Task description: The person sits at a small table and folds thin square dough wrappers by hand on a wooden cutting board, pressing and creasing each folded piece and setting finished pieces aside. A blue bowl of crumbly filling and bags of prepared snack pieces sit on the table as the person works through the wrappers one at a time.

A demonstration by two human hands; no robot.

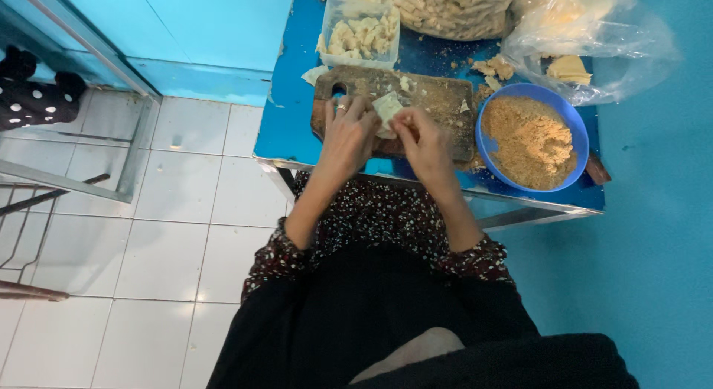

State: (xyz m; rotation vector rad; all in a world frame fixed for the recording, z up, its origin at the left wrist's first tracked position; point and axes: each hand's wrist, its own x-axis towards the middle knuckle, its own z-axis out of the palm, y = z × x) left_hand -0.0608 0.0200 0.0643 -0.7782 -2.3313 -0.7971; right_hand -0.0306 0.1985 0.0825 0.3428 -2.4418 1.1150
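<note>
1. Both hands meet over the wooden cutting board point(416, 99) on the blue worktop point(290, 99).
2. Left hand point(347, 136) and right hand point(423, 140) each have their grip pinched on the pale wrapper point(387, 107).
3. Blue bowl point(532, 136) of brown crumbs sits just right.

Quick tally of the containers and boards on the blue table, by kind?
Blue bowl of brown crumbs: 1
Clear plastic tub of pale pieces: 1
Clear plastic bags: 2
Wooden cutting board: 1
Total: 5

Both hands, left and right, hold a pale wrapper over the board.
</note>
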